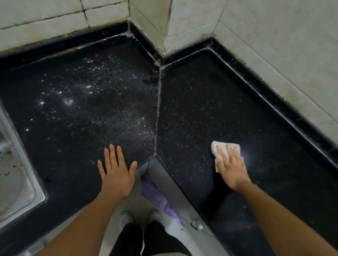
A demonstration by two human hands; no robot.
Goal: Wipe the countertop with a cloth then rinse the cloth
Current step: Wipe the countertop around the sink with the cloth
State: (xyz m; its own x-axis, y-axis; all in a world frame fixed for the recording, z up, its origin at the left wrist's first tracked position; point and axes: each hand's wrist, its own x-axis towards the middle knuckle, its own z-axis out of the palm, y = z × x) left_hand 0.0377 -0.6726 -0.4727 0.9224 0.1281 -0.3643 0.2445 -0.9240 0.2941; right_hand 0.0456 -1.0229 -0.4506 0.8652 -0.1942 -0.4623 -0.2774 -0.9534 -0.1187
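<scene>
A black speckled countertop (pixel 88 109) runs around an inner corner, with a pale seam down its middle. My right hand (pixel 231 167) lies flat with straight fingers on a folded white cloth (pixel 224 147), pressing it onto the right-hand slab. Part of the cloth shows beyond my fingertips and beside my thumb. My left hand (pixel 116 172) rests palm down with spread fingers on the left-hand slab, close to the front edge and holding nothing.
A steel sink (pixel 11 172) is set into the counter at the far left. Tiled walls (pixel 282 45) with a jutting corner close off the back, above a black upstand. A purple cloth (pixel 154 192) hangs below the counter's inner corner. My legs and feet show underneath.
</scene>
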